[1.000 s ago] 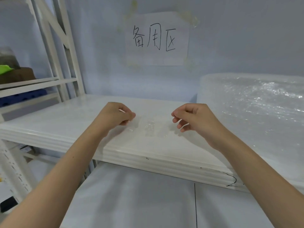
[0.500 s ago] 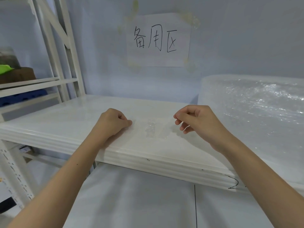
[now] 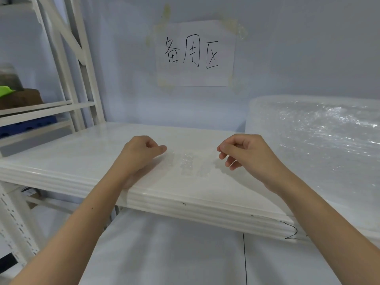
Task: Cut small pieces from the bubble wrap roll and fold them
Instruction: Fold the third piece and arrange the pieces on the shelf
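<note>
Where head view looks down: both forearms reach forward over white shelf (image 3: 67, 159). Left hand (image 3: 141, 155), knuckles up, fingers curled, thumb and forefinger pinching left edge of bubble wrap piece (image 3: 190, 164). Right hand (image 3: 244, 153), wrist raised, pinching right edge, lower fingers loosely curled. Clear piece stretched between hands, lying low over shelf top; contact with shelf unclear. Bubble wrap roll (image 3: 316, 145) at right on shelf, just beside right hand. Handwritten paper sign (image 3: 195, 53) taped on wall behind.
</note>
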Action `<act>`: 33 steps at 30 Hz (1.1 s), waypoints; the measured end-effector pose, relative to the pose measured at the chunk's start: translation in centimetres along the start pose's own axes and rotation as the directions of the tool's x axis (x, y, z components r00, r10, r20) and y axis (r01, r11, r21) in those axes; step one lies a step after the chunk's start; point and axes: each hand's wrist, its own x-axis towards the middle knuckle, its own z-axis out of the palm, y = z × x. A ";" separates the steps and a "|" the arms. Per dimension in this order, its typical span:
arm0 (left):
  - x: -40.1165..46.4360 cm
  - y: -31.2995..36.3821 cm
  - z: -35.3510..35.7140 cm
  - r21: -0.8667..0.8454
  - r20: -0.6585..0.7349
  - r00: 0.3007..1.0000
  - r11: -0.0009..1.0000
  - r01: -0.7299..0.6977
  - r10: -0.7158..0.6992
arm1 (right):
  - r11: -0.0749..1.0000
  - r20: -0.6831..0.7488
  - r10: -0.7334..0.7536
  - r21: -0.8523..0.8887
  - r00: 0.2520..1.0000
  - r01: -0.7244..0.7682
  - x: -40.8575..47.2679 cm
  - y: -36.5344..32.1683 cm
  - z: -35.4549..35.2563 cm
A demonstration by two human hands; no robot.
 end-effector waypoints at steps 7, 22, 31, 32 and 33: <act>0.1 0.5 -0.6 -0.076 0.092 0.969 0.971 -0.225 0.231 | 1.000 0.000 -0.006 -0.008 1.000 0.006 -0.1 -0.1 0.1; 0.0 -0.7 -1.1 0.029 0.347 0.921 0.979 -0.202 0.180 | 1.000 0.028 0.010 -0.021 1.000 -0.009 -0.2 -0.1 0.4; 0.0 -1.2 -0.9 -0.041 0.314 0.922 0.973 -0.226 0.227 | 0.999 0.042 0.015 -0.031 0.999 -0.013 -0.3 0.0 0.4; 0.0 -1.3 -0.9 -0.060 0.312 0.924 0.975 -0.215 0.223 | 0.999 0.042 0.016 -0.033 0.999 -0.014 -0.2 0.0 0.4; -0.1 -1.2 -0.9 -0.082 0.310 0.926 0.976 -0.201 0.216 | 0.999 0.043 0.016 -0.035 0.999 -0.015 -0.2 0.0 0.4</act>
